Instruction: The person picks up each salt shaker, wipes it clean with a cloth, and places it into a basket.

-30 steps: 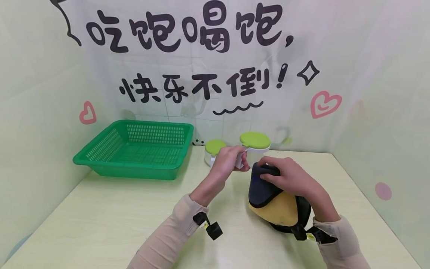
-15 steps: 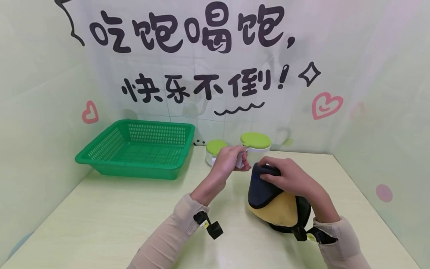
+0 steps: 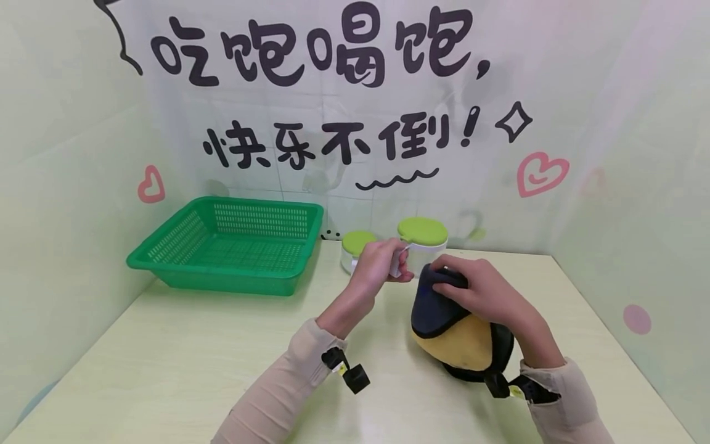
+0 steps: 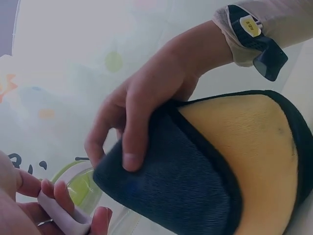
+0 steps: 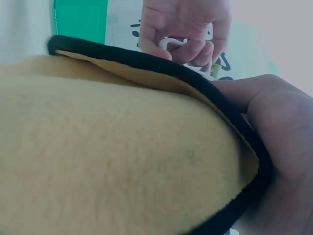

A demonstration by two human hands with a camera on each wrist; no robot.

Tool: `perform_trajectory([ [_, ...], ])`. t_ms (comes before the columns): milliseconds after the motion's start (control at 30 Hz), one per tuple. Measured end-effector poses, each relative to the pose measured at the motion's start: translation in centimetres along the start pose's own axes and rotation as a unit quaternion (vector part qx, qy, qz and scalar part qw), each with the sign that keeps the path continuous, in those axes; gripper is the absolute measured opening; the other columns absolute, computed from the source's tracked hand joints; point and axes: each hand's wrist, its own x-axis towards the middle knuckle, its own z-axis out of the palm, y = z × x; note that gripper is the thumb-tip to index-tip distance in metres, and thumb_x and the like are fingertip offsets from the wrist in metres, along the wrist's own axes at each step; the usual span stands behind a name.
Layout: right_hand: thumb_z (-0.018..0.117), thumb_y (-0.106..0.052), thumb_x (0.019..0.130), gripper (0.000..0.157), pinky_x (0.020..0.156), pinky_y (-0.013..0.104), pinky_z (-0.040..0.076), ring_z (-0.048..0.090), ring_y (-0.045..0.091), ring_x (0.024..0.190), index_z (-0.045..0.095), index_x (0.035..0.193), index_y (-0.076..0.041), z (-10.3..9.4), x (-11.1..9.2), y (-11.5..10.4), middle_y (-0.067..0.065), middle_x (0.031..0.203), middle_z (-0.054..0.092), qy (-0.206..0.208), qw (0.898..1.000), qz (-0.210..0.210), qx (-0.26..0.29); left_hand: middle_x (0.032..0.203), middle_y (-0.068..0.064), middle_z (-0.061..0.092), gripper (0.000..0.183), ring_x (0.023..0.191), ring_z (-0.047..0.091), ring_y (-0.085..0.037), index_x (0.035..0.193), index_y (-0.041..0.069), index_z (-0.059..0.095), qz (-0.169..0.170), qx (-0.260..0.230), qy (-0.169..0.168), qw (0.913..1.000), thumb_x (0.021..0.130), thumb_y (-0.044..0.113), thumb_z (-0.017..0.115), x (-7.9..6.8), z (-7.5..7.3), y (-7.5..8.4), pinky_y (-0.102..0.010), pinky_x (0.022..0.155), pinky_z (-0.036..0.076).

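Observation:
My left hand (image 3: 377, 268) grips the white handle (image 4: 62, 215) of the larger clear jar (image 3: 423, 232), which has a bright green lid. In my right hand (image 3: 490, 291) is a thick two-sided cloth (image 3: 460, 342), navy on one face and yellow on the other, with black edging. Thumb and fingers pinch its folded-over navy corner, as the left wrist view shows. The rest of the cloth bulges down toward the table in front of the jar. In the right wrist view the yellow side fills much of the picture, with the left hand beyond it.
A smaller clear jar (image 3: 359, 242) with a green lid stands left of the larger one, partly behind the left hand. At the back left is a green slatted basket (image 3: 222, 284). White printed hangings (image 3: 355, 203) close off the pale wooden table (image 3: 222, 345) behind and at the sides.
My right hand and the cloth have shifted slightly up and to the right. The left hand keeps its grip on the handle. The head view has also drifted a little.

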Motion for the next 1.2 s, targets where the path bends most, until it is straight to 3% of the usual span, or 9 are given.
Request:
perform_trajectory([
  [133, 0.074, -0.014, 0.095, 0.022, 0.083, 0.040, 0.056, 0.066, 0.014, 0.092, 0.068, 0.116, -0.018, -0.16, -0.02, -0.21, 0.000, 0.106, 0.075, 0.053, 0.999, -0.014, -0.004, 0.065, -0.002, 0.053, 0.030, 0.056, 0.060, -0.014, 0.077, 0.004, 0.057, -0.003, 0.000, 0.004, 1.0000, 0.099, 0.022, 0.049, 0.25, -0.03, -0.17, -0.029, 0.066, 0.062],
  [233, 0.075, -0.013, 0.094, 0.023, 0.083, 0.041, 0.057, 0.066, 0.014, 0.092, 0.067, 0.115, -0.017, -0.13, 0.00, -0.28, 0.001, 0.106, 0.074, 0.065, 0.998, -0.014, 0.000, 0.064, -0.001, 0.054, 0.030, 0.055, 0.062, -0.014, 0.075, 0.006, 0.057, -0.006, -0.001, 0.000, 1.0000, 0.099, 0.022, 0.049, 0.33, -0.12, -0.22, -0.030, 0.067, 0.063],
  [533, 0.073, -0.017, 0.095, 0.022, 0.079, 0.032, 0.051, 0.061, 0.011, 0.084, 0.067, 0.116, -0.023, 0.69, 0.43, -0.05, -0.005, 0.098, 0.072, -0.037, 0.999, 0.013, 0.012, 0.065, -0.002, 0.053, 0.029, 0.058, 0.064, -0.015, 0.074, 0.007, 0.055, -0.009, -0.018, -0.008, 0.9998, 0.099, 0.021, 0.047, 0.23, -0.73, 0.13, -0.033, 0.072, 0.064],
  [667, 0.073, -0.017, 0.095, 0.023, 0.077, 0.031, 0.049, 0.059, 0.010, 0.081, 0.067, 0.116, -0.024, 0.66, 0.35, -0.06, -0.007, 0.093, 0.070, -0.051, 0.999, 0.013, 0.003, 0.064, -0.002, 0.054, 0.030, 0.059, 0.066, -0.016, 0.074, 0.007, 0.055, -0.004, -0.026, -0.011, 0.9996, 0.099, 0.021, 0.047, 0.11, -0.81, 0.36, -0.034, 0.072, 0.065],
  [967, 0.074, -0.014, 0.094, 0.023, 0.081, 0.038, 0.056, 0.065, 0.014, 0.090, 0.068, 0.115, -0.017, 0.11, 0.00, -0.58, 0.001, 0.105, 0.075, 0.057, 0.998, -0.001, 0.002, 0.062, -0.001, 0.054, 0.031, 0.055, 0.063, -0.014, 0.073, 0.006, 0.055, -0.005, -0.019, -0.020, 0.9996, 0.099, 0.021, 0.047, 0.16, -0.64, 0.31, -0.032, 0.071, 0.064],
  [1200, 0.075, -0.013, 0.093, 0.023, 0.080, 0.035, 0.055, 0.064, 0.013, 0.088, 0.068, 0.115, -0.018, 0.08, 0.13, -0.85, 0.000, 0.104, 0.074, 0.055, 0.998, -0.008, 0.013, 0.062, -0.001, 0.054, 0.030, 0.055, 0.064, -0.014, 0.073, 0.007, 0.055, -0.010, -0.019, -0.025, 0.9994, 0.099, 0.021, 0.046, 0.01, -0.68, 0.35, -0.032, 0.072, 0.064],
])
